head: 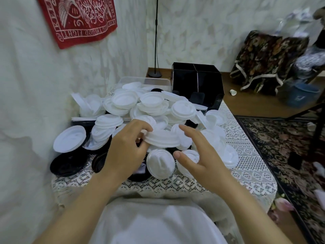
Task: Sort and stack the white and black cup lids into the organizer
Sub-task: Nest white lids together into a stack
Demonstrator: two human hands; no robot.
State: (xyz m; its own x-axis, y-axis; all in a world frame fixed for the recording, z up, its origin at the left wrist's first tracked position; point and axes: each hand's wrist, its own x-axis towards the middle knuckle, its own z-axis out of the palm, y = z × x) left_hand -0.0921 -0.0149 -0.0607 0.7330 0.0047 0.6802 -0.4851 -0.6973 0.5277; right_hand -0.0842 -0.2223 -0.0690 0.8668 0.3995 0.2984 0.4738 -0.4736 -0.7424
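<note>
Left hand (126,147) pinching white lid stack (162,139), right hand (198,155) spread beside it, red cloth (77,18) reading "THE GOOD FIGHT" inverted

You can reach the black organizer (197,81) only over a heap of white lids (151,106) piled against its near side. A clear tub (146,81) stands just left of it. Its open top is free, and bare lace cloth (249,138) lies before its right corner.

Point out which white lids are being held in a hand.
The small stack of white lids raised over the middle of the pile: the left hand pinches its left edge, while the rest lie loose in the heap.
</note>
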